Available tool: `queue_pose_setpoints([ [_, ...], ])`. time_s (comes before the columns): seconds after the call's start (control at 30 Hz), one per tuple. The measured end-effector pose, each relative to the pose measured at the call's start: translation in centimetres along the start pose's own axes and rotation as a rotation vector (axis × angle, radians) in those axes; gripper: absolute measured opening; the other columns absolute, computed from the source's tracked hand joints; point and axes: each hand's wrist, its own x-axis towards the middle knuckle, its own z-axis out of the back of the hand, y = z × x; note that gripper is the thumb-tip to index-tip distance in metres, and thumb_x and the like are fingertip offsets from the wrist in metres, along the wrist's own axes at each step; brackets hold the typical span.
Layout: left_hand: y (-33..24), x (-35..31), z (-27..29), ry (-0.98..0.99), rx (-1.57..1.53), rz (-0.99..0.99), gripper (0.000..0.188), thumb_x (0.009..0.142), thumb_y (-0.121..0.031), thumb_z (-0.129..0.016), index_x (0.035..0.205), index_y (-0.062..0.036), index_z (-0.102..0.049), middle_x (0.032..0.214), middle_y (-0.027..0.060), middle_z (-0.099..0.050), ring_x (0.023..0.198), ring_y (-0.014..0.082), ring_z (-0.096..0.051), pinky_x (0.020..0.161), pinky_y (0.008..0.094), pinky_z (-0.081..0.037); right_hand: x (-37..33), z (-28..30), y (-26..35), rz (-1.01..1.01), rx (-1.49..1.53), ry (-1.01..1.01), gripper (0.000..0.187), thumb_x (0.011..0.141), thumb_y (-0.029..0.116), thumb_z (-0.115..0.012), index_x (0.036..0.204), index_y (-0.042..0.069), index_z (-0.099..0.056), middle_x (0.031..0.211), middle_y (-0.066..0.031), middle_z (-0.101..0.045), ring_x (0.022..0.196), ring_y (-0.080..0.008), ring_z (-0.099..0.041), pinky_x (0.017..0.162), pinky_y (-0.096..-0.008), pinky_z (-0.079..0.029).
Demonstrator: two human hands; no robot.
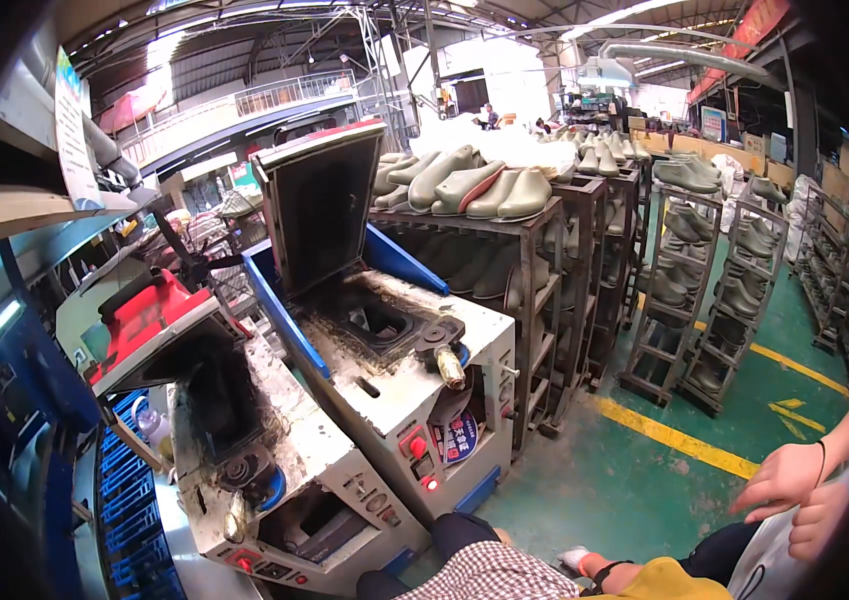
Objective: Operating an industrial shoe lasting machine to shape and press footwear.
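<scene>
At the lower edge a yellow sleeve [679,582] and a bare forearm with a black wristband lead to my right hand [576,560], which looks pale or gloved with an orange band at the wrist. Its fingers are too small and unclear to read, and nothing held can be made out. Beside it lies a checkered cloth [499,574] over dark trousers. My left hand does not show. Just ahead stands a white machine [444,400] with its dark lid raised; a second machine [324,440] with a red-topped lid is on its left.
Another person's hands [789,480] rest close together at the right edge, beside a white garment. A metal rack [534,235] carries several olive-green shoes [474,185]. More shoe racks [679,290] stand on the green floor [564,490] with yellow lines.
</scene>
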Motion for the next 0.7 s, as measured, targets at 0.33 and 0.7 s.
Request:
queue_pose_setpoints([
  [0.33, 2.9, 1.2, 0.4, 0.170, -0.428, 0.161, 0.063, 0.094, -0.041, -0.060, 0.141, 0.0011, -0.053, 0.135, 0.0179, -0.062, 0.121, 0.0328, -0.061, 0.103, 0.0451, -0.050, 3.0, 1.2, -2.8, 0.513, -0.436, -0.005, 0.027, 0.090, 0.033, -0.064, 0.102, 0.011, -0.075, 0.102, -0.0202, -0.074, 0.098, -0.0424, -0.069, 0.088, -0.0468, -0.055],
  [0.7, 9.5, 0.3, 4.1, 0.179, -0.789, 0.400, 0.068, 0.094, -0.045, -0.058, 0.146, -0.0002, -0.050, 0.137, 0.0157, -0.062, 0.120, 0.0307, -0.062, 0.102, 0.0444, -0.052, 9.3, 1.6, -3.7, 0.642, -0.944, 0.018, 0.037, 0.095, 0.039, -0.056, 0.116, 0.015, -0.074, 0.118, -0.0174, -0.072, 0.113, -0.0387, -0.067, 0.095, -0.0439, -0.053],
])
